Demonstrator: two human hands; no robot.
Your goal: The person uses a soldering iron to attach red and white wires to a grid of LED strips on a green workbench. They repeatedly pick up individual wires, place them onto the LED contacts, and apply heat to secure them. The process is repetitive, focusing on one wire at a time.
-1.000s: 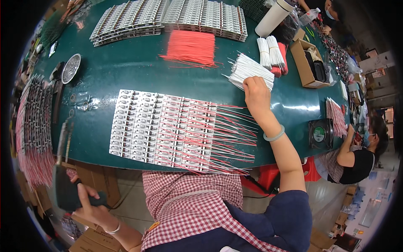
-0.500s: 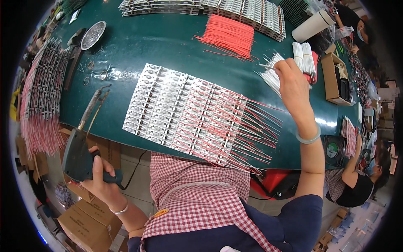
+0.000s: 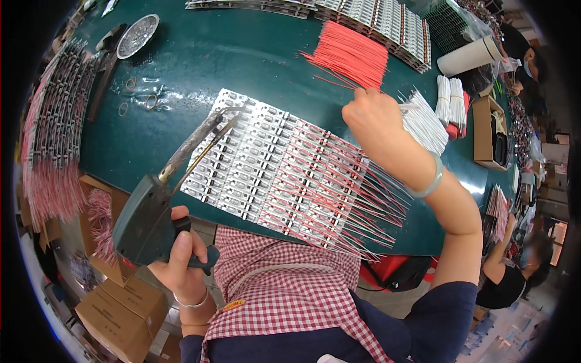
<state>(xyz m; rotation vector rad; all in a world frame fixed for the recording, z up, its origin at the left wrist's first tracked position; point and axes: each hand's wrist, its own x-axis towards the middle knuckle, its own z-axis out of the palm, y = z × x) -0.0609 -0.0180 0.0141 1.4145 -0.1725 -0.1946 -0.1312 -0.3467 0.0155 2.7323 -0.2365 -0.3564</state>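
Note:
My left hand (image 3: 184, 260) grips a dark green soldering gun (image 3: 145, 221) by its handle. The gun's long metal barrel slants up and right, with its tip over the upper left part of a silvery panel of small metal parts (image 3: 260, 157). Thin red and white wires (image 3: 375, 206) lie across the panel's right half and fan out past its edge. My right hand (image 3: 374, 118) is closed, back upward, between the near edge of a stack of red wires (image 3: 354, 51) and a bundle of white wires (image 3: 426, 124). Its fingertips are hidden, so what they pinch does not show.
More metal panels (image 3: 378, 24) are stacked at the far edge. At the left lie a round metal dish (image 3: 138, 36), rubber bands (image 3: 151, 101) and a wired stack (image 3: 57, 127). A white bottle (image 3: 466, 55) and open carton (image 3: 489, 133) stand right. Co-workers sit beyond.
The soldering gun has moved right and up, its tip now over the panel. My right hand has shifted left from the white wires to the near edge of the red ones.

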